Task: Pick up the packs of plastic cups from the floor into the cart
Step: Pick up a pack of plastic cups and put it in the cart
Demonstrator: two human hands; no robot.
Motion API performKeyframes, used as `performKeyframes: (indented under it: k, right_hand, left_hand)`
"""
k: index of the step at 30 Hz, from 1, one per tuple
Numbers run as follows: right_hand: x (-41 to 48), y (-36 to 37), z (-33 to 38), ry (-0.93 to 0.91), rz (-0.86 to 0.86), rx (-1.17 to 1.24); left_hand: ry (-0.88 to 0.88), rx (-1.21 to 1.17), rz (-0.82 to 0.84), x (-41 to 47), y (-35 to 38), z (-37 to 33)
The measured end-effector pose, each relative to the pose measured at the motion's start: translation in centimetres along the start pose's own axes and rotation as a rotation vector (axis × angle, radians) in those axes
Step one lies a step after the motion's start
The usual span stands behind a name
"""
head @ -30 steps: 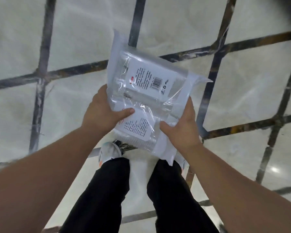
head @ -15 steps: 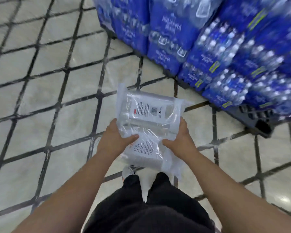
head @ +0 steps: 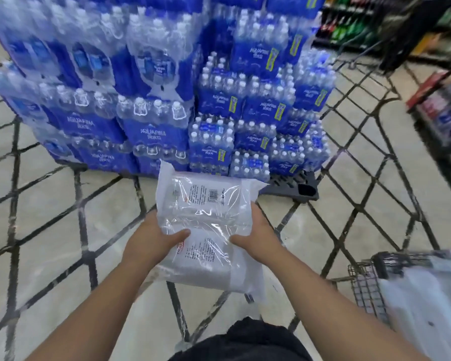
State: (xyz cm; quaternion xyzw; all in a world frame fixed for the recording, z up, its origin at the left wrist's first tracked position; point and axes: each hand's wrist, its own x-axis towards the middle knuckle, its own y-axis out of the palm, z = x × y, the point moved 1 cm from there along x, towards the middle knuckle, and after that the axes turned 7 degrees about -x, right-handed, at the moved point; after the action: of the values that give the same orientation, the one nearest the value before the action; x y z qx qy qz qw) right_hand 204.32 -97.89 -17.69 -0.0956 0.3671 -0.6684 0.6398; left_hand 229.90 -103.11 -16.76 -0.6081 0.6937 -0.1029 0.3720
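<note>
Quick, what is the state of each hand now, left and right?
Left hand: grips the clear plastic pack of cups, thumb on top.
Right hand: grips the same pack, thumb on top.

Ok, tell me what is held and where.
Clear plastic packs of cups: left hand grips the left edge, right hand the right edge.

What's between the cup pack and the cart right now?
In the head view, only the right hand gripping the cup pack, then bare floor up to the cart.
</note>
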Motion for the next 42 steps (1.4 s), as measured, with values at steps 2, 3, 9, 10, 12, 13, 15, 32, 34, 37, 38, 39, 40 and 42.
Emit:
performKeyframes:
  k: [2, 3, 9, 10, 12, 13, 15, 32, 34, 37, 38, 39, 40, 42]
  right_hand:
    - [-1.3, -2.5, -1.3, 0.058, -0.066, 0.023]
    - [-1.9, -3.9, -2.1, 0.076, -0.097, 0.045]
    - [-5.8, -14.3, -8.1, 0.146, -0.302, 0.193]
    - [-6.5, -16.3, -9.3, 0.154, -0.338, 0.212]
    - [-8.1, -20.8, -11.9, 0.17, -0.412, 0.219]
    - [-9.0, -23.1, -13.3, 0.184, -0.448, 0.209]
    - [-10.9, -27.9, -16.0, 0.215, -0.525, 0.184]
    - [-33.5, -51.8, -35.4, 0.551, -1.03, 0.214]
    - [-35.3, -51.2, -36.9, 0.6, -1.058, 0.232]
    - [-36.7, -49.6, -39.3, 0.693, -1.039, 0.285]
    - [-36.9, -49.0, -40.0, 0.719, -1.027, 0.319]
    - [-37.1, -48.5, -40.4, 0.74, -1.019, 0.36]
    - [-37.3, -48.1, -40.6, 0.749, -1.025, 0.402]
    - [-37.4, -47.6, -40.8, 0.775, -1.042, 0.424]
  left_hand:
    - [0.069, 0.023, 0.037, 0.1, 1.4, -3.2]
    - [0.101, 0.034, 0.052, 0.0, 2.3, -4.7]
    - [0.347, 0.091, 0.18, -1.9, 10.0, -16.1]
    - [0.384, 0.097, 0.196, -2.5, 11.7, -18.3]
    - [0.444, 0.121, 0.212, -4.1, 15.3, -23.0]
    - [0.476, 0.125, 0.225, -5.0, 17.3, -25.4]
    - [0.524, 0.134, 0.261, -6.8, 21.5, -29.9]
    - [0.95, 0.263, 0.67, -26.5, 50.9, -54.8]
    - [0.99, 0.309, 0.72, -28.2, 52.8, -55.1]
    - [1.009, 0.428, 0.788, -29.5, 55.5, -54.4]
    - [1.017, 0.462, 0.809, -29.9, 56.1, -53.9]
    - [1.026, 0.487, 0.813, -29.9, 56.7, -53.5]
    - [1.036, 0.495, 0.823, -30.1, 56.9, -53.3]
    - [1.041, 0.483, 0.838, -29.9, 57.1, -53.2]
